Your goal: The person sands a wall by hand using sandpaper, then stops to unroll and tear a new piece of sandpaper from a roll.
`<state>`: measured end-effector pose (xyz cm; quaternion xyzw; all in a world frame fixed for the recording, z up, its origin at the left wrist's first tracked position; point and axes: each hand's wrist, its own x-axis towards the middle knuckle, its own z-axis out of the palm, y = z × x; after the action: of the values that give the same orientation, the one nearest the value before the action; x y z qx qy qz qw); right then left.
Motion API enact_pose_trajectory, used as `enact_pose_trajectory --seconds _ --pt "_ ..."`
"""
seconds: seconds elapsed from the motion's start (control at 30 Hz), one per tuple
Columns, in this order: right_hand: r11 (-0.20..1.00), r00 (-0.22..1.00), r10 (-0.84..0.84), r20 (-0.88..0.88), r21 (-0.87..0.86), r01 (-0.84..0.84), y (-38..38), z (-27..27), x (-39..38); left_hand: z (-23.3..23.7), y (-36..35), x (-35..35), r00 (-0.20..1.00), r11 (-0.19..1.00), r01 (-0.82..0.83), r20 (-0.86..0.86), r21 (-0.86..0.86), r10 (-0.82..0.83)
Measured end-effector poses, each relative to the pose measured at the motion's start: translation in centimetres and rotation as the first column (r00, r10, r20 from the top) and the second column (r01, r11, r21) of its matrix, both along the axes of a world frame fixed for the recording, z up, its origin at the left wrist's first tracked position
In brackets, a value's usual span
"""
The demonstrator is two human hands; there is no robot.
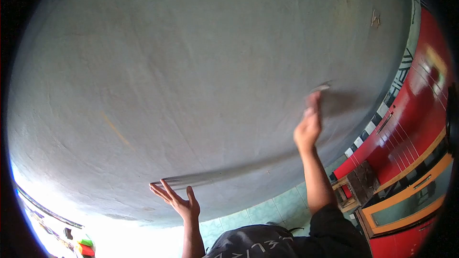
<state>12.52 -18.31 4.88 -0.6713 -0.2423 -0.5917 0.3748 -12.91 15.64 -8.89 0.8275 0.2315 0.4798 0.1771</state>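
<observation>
A: Start at the fingertips. How are they on the left hand [184, 205]?

B: Spread wide, with the thumb apart from the rest. The longer fingers reach to the grey wall [205, 76], low on it and left of its middle, and they grip nothing that I can see.

A: And the right hand [308, 126]?

B: It's raised in front of the wall's right part, higher than the left hand. It shows nearly edge-on, fingers pointing up and blurred, so I can't tell how far open they are. A small pale thing [323, 87] shows right at the fingertips, against the wall. Whether it's gripped or only touched, I can't tell.

A: What's around the hands?

B: A soft shadow [342, 102] falls on the wall just right of the right fingertips. A long dark streak [248, 166] runs across the wall from the left fingertips towards the right.

A: Further out?

B: A black sleeve [330, 227] covers the upper right arm. Pale green floor tiles [275, 209] lie below the wall. Along the wall's right side runs a black-and-white checked border [370, 127], and beyond that stand glossy red panels [409, 114]. A dark wooden stool [362, 179] is near the wall's lower right, beside an orange-framed glass panel [406, 210].
</observation>
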Motion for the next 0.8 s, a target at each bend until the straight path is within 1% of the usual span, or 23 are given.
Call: enact_pose_trajectory --seconds 0.03,0.13,0.17,0.2,0.23,0.3,0.37,0.4,0.43,0.5,0.53,0.57,0.6,0.63,0.7,0.73,0.77,0.8 --pt "0.963 0.975 -0.022 -0.223 0.257 0.080 -1.5 1.0 0.5 -0.1 -0.7 0.5 1.000 1.000 0.007 -0.012 -0.025 -0.007" --pt "0.919 0.952 0.004 -0.307 0.378 0.118 -1.5 0.4 0.7 0.9 -3.8 1.3 0.999 0.995 0.009 -0.050 -0.103 -0.014" --pt "0.970 0.970 0.012 -0.245 0.237 0.048 -0.1 -0.7 -0.5 1.4 -4.5 1.7 0.999 0.992 0.007 -0.045 -0.123 -0.013" --pt "0.996 0.984 0.033 -0.174 0.090 -0.017 1.3 -2.3 -2.3 1.8 -5.2 2.0 0.999 0.991 0.033 -0.034 -0.129 -0.037" --pt "0.995 0.986 0.044 -0.163 -0.082 -0.058 1.6 -3.7 -4.4 2.0 -5.9 2.3 0.999 0.991 0.037 -0.035 -0.131 -0.042" --pt "0.997 0.995 0.049 -0.081 -0.053 -0.054 -0.1 -6.5 -4.6 2.1 -7.1 2.7 0.998 0.990 0.046 -0.041 -0.136 -0.052" --pt "0.986 0.981 0.042 -0.190 0.165 -0.011 -3.9 -5.0 -2.7 2.3 -8.1 2.7 0.994 0.988 0.031 -0.095 -0.151 -0.045" --pt "0.944 0.948 0.050 -0.315 0.324 0.058 -6.2 -4.5 -1.6 2.3 -8.6 2.5 0.991 0.986 0.026 -0.126 -0.162 -0.047" --pt "0.877 0.897 0.075 -0.436 0.457 0.149 -8.1 -4.0 -0.5 2.2 -9.0 2.5 0.991 0.989 0.017 -0.132 -0.149 -0.037" --pt "0.842 0.908 0.113 -0.403 0.525 0.128 -9.7 -2.5 1.3 1.9 -9.7 2.7 0.988 0.991 0.000 -0.152 -0.135 -0.021" --pt "0.825 0.915 0.130 -0.383 0.554 0.115 -10.4 -2.3 1.9 1.8 -10.1 2.9 0.986 0.987 -0.039 -0.163 -0.156 0.013" --pt "0.912 0.924 0.124 -0.362 0.409 0.038 -10.2 -2.6 1.8 1.7 -10.6 2.9 0.986 0.983 -0.047 -0.164 -0.176 0.017" --pt "0.968 0.932 0.127 -0.339 0.249 -0.041 -8.8 -2.8 1.4 2.0 -11.1 3.1 0.986 0.979 -0.058 -0.164 -0.196 0.025" --pt "0.990 0.940 0.140 -0.312 0.080 -0.120 -7.7 -2.9 1.0 2.1 -11.8 3.1 0.986 0.974 -0.071 -0.161 -0.216 0.036" --pt "0.965 0.979 0.176 -0.099 -0.181 -0.192 -6.3 -1.4 0.5 2.3 -12.7 3.1 0.986 0.978 -0.081 -0.156 -0.190 0.052" --pt "0.980 0.985 0.121 -0.126 -0.141 -0.139 -7.0 -2.3 1.2 3.0 -13.3 3.1 0.983 0.980 -0.096 -0.171 -0.172 0.066" --pt "0.997 0.987 0.062 -0.148 -0.035 -0.068 -8.0 -3.0 2.4 3.4 -13.6 3.0 0.979 0.982 -0.111 -0.187 -0.155 0.081" --pt "0.961 0.943 0.180 -0.281 0.253 -0.108 -8.8 -2.9 3.1 3.5 -13.5 2.8 0.978 0.984 -0.121 -0.188 -0.132 0.095"
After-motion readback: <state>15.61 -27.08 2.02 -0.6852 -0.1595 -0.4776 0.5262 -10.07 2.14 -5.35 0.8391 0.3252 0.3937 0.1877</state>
